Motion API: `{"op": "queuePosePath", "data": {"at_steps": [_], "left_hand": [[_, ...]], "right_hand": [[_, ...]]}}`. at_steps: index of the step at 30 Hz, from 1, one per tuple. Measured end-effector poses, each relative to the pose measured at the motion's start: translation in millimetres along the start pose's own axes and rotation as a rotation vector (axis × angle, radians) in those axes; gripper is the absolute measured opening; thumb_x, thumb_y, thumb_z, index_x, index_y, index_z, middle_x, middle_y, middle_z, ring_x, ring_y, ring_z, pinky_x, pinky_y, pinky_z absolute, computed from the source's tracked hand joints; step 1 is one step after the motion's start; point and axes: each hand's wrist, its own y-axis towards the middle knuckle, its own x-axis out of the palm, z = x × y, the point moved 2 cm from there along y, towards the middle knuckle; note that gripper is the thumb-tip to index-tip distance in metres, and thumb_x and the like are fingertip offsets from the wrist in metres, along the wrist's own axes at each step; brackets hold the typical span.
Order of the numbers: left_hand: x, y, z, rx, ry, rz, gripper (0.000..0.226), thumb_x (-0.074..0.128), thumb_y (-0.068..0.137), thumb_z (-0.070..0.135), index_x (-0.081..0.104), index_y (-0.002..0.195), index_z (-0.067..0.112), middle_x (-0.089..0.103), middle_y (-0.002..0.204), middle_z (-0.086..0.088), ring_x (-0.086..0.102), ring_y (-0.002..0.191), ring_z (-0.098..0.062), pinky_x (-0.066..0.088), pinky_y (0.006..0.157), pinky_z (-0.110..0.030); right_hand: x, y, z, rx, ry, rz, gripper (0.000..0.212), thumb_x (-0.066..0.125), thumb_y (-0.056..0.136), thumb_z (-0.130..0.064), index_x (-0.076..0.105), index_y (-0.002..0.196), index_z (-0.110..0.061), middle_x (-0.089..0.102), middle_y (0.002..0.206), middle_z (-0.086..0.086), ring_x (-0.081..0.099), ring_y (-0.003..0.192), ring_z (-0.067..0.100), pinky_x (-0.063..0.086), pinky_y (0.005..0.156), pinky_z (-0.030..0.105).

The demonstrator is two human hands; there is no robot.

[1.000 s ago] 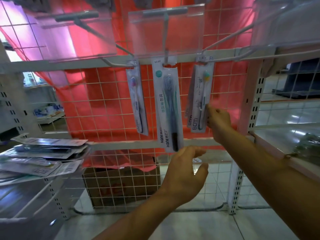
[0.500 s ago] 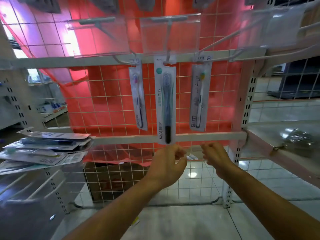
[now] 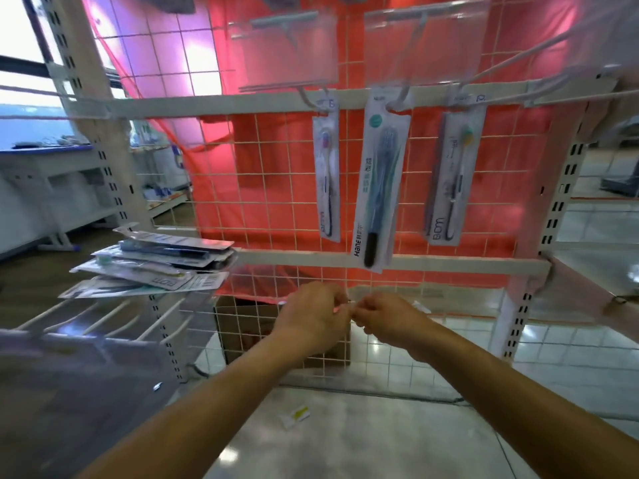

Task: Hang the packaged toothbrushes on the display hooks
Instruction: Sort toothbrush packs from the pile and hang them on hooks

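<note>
Left hand (image 3: 311,319) and right hand (image 3: 389,321) meet under the display hooks (image 3: 313,102).
The hands, apart a moment ago, now touch at their curled fingertips and hold no pack. One pile of packs (image 3: 155,267) lies on the left shelf (image 3: 103,323). Behind, three hang on three hooks: left pack (image 3: 326,174) "BOM", middle pack (image 3: 378,188) "Hane", right pack (image 3: 449,178) "BOM".

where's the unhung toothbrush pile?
Head view, left: pile of flat carded toothbrush packs atop the white wire prongs, left of the hanging white Hane pack.

Location: retail shop, display aisle.
White wire grid panel (image 3: 276,188) stood on slotted uprights (image 3: 562,188); hooks (image 3: 313,98) with clear price-tag holders (image 3: 287,53) carried packaged toothbrushes (image 3: 378,188); more packs (image 3: 155,264) lay stacked at left; further shelving (image 3: 69,160) stood behind.
</note>
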Motion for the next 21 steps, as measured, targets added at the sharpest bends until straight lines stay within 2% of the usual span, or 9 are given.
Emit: {"op": "queuePosePath", "data": {"at_steps": [3, 5, 8, 11, 12, 14, 16, 18, 21], "left_hand": [[-18, -7, -18, -0.078, 0.043, 0.046, 0.007, 0.058, 0.095, 0.033, 0.062, 0.090, 0.030, 0.061, 0.085, 0.012, 0.058, 0.076, -0.004, 0.043, 0.064, -0.019], [-34, -15, -29, -0.111, 0.066, 0.092, 0.009, 0.059, 0.094, 0.033, 0.059, 0.086, 0.034, 0.058, 0.081, 0.015, 0.055, 0.072, -0.001, 0.039, 0.058, -0.017], [-60, -34, -41, -0.085, 0.162, 0.176, 0.009, 0.057, 0.095, 0.027, 0.065, 0.098, 0.026, 0.065, 0.095, 0.009, 0.058, 0.079, -0.004, 0.048, 0.068, -0.017], [-84, -49, -58, -0.076, 0.293, 0.248, 0.017, 0.054, 0.097, 0.021, 0.066, 0.109, 0.023, 0.063, 0.099, 0.007, 0.054, 0.080, -0.005, 0.033, 0.058, -0.010], [-91, -52, -67, -0.104, 0.333, 0.268, 0.017, 0.055, 0.097, 0.023, 0.067, 0.109, 0.022, 0.064, 0.102, 0.006, 0.055, 0.082, -0.007, 0.032, 0.060, -0.010], [-105, -56, -85, -0.171, 0.396, 0.306, 0.020, 0.059, 0.094, 0.026, 0.066, 0.113, 0.023, 0.064, 0.112, 0.002, 0.059, 0.096, -0.013, 0.042, 0.072, -0.018], [-117, -58, -104, -0.234, 0.468, 0.306, 0.028, 0.063, 0.091, 0.026, 0.064, 0.119, 0.024, 0.063, 0.120, -0.002, 0.060, 0.105, -0.019, 0.048, 0.085, -0.031], [-129, -62, -121, -0.286, 0.529, 0.301, 0.031, 0.064, 0.090, 0.023, 0.064, 0.121, 0.024, 0.063, 0.123, -0.004, 0.059, 0.108, -0.022, 0.047, 0.088, -0.035], [-142, -66, -148, -0.362, 0.578, 0.278, 0.032, 0.065, 0.088, 0.021, 0.065, 0.120, 0.025, 0.064, 0.122, -0.006, 0.060, 0.108, -0.025, 0.049, 0.088, -0.038]], "right_hand": [[16, 9, -22, -0.082, -0.039, -0.042, 0.020, 0.054, 0.097, -0.029, 0.064, 0.095, -0.011, 0.065, 0.096, 0.010, 0.062, 0.086, 0.019, 0.056, 0.080, 0.038], [26, 11, -39, -0.145, -0.066, -0.075, 0.022, 0.054, 0.096, -0.029, 0.066, 0.097, -0.010, 0.067, 0.100, 0.015, 0.064, 0.090, 0.025, 0.054, 0.088, 0.048], [39, 14, -64, -0.235, -0.128, -0.103, 0.020, 0.053, 0.096, -0.031, 0.066, 0.093, -0.015, 0.066, 0.096, 0.006, 0.063, 0.090, 0.021, 0.054, 0.087, 0.042], [54, 20, -87, -0.345, -0.153, -0.078, 0.015, 0.052, 0.098, -0.026, 0.061, 0.086, -0.021, 0.063, 0.089, 0.001, 0.061, 0.083, 0.016, 0.052, 0.073, 0.032], [60, 24, -95, -0.378, -0.173, -0.064, 0.015, 0.053, 0.098, -0.026, 0.058, 0.084, -0.025, 0.062, 0.087, -0.002, 0.060, 0.082, 0.014, 0.051, 0.069, 0.029], [71, 32, -112, -0.442, -0.196, -0.030, 0.014, 0.055, 0.096, -0.027, 0.056, 0.083, -0.030, 0.059, 0.086, -0.009, 0.058, 0.081, 0.009, 0.049, 0.066, 0.024], [85, 42, -127, -0.490, -0.250, -0.011, 0.007, 0.058, 0.094, -0.028, 0.061, 0.098, -0.024, 0.062, 0.097, -0.005, 0.058, 0.088, 0.011, 0.053, 0.076, 0.029], [99, 52, -141, -0.524, -0.310, 0.008, 0.025, 0.059, 0.093, -0.028, 0.061, 0.114, -0.016, 0.063, 0.110, 0.002, 0.059, 0.098, 0.017, 0.053, 0.087, 0.038], [120, 64, -156, -0.577, -0.371, 0.029, 0.031, 0.062, 0.091, -0.028, 0.062, 0.120, -0.014, 0.064, 0.119, 0.005, 0.059, 0.107, 0.021, 0.051, 0.093, 0.041]]}}
